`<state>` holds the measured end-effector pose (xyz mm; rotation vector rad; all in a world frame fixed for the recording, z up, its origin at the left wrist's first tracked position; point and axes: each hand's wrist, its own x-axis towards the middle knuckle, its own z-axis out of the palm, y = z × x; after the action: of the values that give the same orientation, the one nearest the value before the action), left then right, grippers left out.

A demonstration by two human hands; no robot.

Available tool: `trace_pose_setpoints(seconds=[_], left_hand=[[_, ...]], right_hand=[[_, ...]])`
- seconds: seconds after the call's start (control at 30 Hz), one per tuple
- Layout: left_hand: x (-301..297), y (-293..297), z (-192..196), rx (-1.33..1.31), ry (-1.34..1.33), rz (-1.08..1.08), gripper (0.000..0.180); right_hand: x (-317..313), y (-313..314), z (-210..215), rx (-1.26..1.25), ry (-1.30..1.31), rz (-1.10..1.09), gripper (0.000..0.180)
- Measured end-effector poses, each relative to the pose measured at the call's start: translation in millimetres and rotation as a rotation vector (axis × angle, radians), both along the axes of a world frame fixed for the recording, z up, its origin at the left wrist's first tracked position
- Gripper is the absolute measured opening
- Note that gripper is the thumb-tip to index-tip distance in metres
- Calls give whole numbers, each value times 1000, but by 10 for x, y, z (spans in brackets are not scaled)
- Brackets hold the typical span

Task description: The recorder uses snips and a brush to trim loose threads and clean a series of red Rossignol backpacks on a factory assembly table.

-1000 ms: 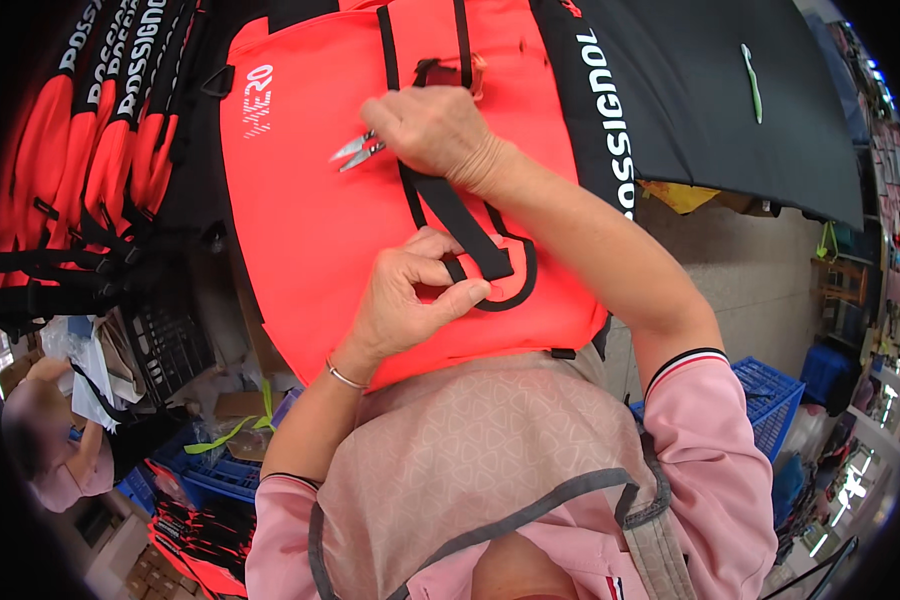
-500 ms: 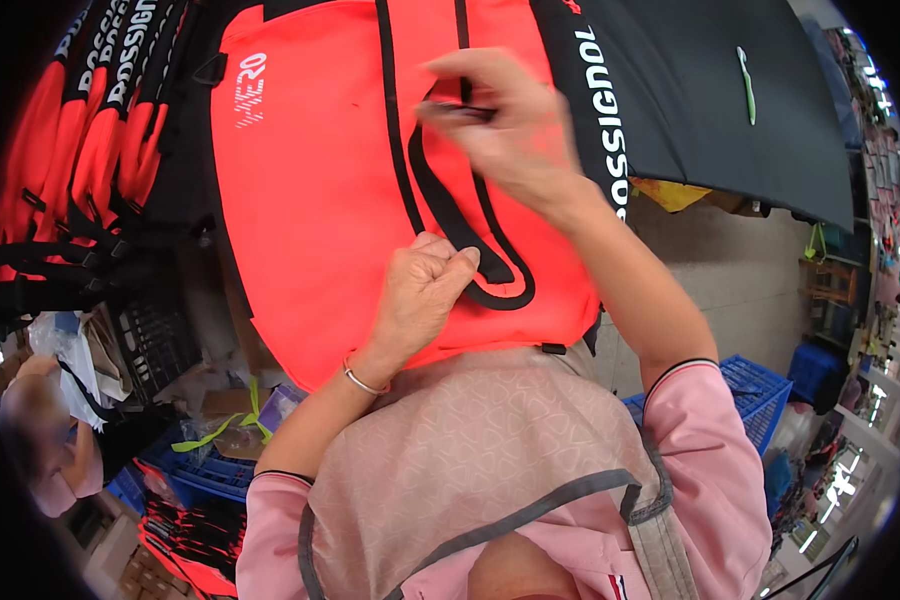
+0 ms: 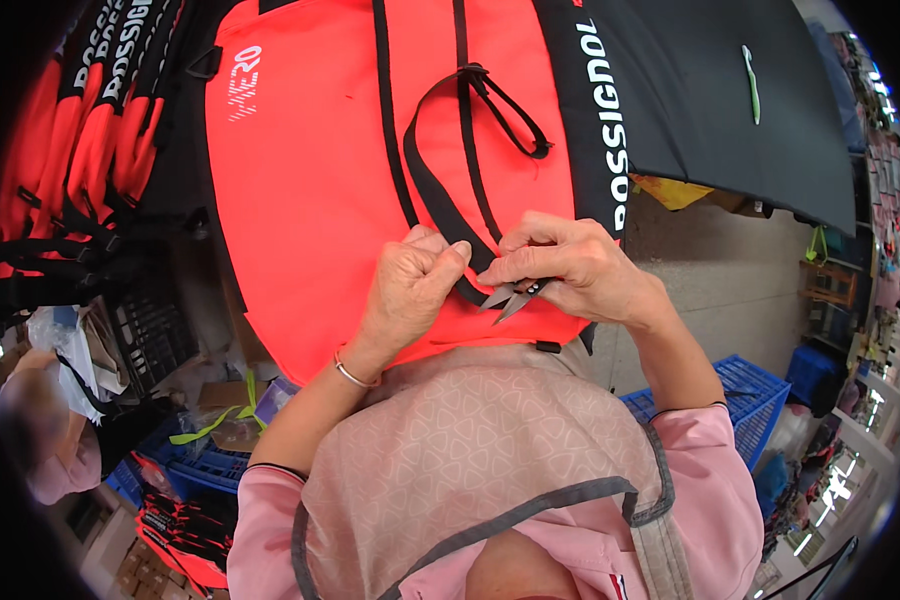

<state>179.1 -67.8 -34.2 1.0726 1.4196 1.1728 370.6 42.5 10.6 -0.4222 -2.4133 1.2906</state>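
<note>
A large bright red-orange bag [image 3: 305, 200] with black trim lies in front of me. A black webbing strap [image 3: 427, 185] loops across it, with a buckle and a folded loose end on its far part. My right hand [image 3: 582, 268] grips a pair of thread snips [image 3: 511, 297], whose two blades are spread apart over the strap's near end. Just left of the strap, my left hand [image 3: 410, 285] is closed with thumb against fingers. Whatever it pinches, if anything, is too small to make out.
More red and black bags [image 3: 90, 150] hang at the far left. A dark cloth-like panel [image 3: 710, 90] at the right bears a green and white tool [image 3: 750, 85]. Blue crates [image 3: 755, 400] flank me below. Another person [image 3: 55, 430] is at the lower left.
My right hand has swung nearer with the snips, from the strap's far part to its near end. The buckle and loose strap end now show. My left hand has hardly moved.
</note>
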Motion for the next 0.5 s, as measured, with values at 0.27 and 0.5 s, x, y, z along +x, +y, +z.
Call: trace_pose_setpoints(seconds=[0.27,0.5], left_hand=[[27,7,-19,-23,54,5,43],[32,17,-87,22,129,20,42]], right_hand=[[-73,-224,-25,-21,-149,-45,21],[387,-147,309,-737,30,-271,8]])
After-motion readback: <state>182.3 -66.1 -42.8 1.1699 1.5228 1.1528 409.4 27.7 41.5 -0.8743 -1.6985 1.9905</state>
